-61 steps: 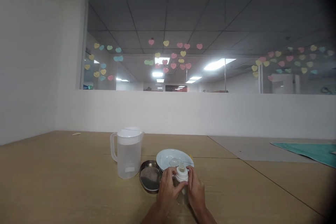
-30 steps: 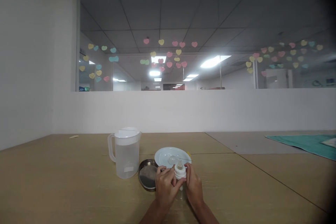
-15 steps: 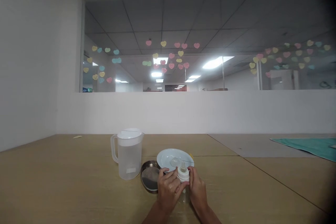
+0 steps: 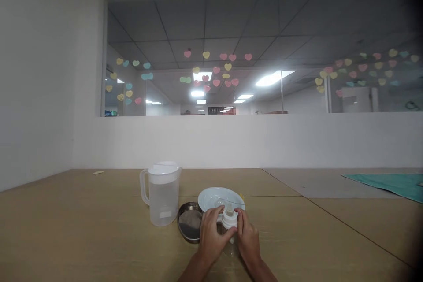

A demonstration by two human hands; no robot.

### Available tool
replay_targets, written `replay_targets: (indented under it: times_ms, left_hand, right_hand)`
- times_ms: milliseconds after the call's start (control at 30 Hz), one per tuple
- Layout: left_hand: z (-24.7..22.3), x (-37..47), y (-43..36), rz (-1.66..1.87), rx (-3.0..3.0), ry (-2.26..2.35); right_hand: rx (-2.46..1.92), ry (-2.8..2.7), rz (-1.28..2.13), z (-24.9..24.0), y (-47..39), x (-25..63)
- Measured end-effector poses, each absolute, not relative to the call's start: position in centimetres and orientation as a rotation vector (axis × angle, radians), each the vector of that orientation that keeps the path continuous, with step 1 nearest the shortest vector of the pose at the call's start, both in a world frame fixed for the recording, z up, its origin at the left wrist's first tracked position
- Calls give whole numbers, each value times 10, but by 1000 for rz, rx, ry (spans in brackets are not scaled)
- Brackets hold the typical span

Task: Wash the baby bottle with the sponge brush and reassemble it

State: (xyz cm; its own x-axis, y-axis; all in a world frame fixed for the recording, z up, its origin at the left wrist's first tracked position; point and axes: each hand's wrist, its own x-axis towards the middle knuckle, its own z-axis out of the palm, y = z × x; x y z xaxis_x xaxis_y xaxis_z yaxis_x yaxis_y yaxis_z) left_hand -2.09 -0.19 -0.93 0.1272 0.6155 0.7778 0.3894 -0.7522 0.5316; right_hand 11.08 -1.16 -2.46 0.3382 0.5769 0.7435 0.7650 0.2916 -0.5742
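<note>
A clear baby bottle (image 4: pixel 230 219) with a white collar and a see-through teat stands upright on the table, close in front of me. From the left side my left hand (image 4: pixel 211 232) grips the white collar, thumb at the front and fingers behind. My right hand (image 4: pixel 247 235) holds the same collar from the right with its fingertips. Much of the bottle's body is hidden by my hands. Just beyond them lies a pale blue plate (image 4: pixel 206 196) with a clear item (image 4: pixel 219 202) on it that I cannot make out.
To the left stands a lidded plastic pitcher (image 4: pixel 164 198) with a side handle. Between it and my left hand sits a round metal pan (image 4: pixel 190 222). A green cloth (image 4: pixel 390 185) lies at the far right, and a white wall (image 4: pixel 211 141) closes the table's back.
The fingers of my left hand have uncurled and shifted their grip on the collar, and the hand now reaches further round it. My right hand has barely moved.
</note>
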Motion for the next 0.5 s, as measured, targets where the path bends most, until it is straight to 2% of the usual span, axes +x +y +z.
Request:
replay_targets:
  times_ms: [267, 500]
  left_hand:
    - [-6, -24, -1, 1534, 2322, 765]
    - [-10, -26, 3, 1750, 2423, 796]
  right_hand:
    - [-1370, -1350, -185, -25, -10, 112]
    - [-1402, -1316, -156, -25, -9, 111]
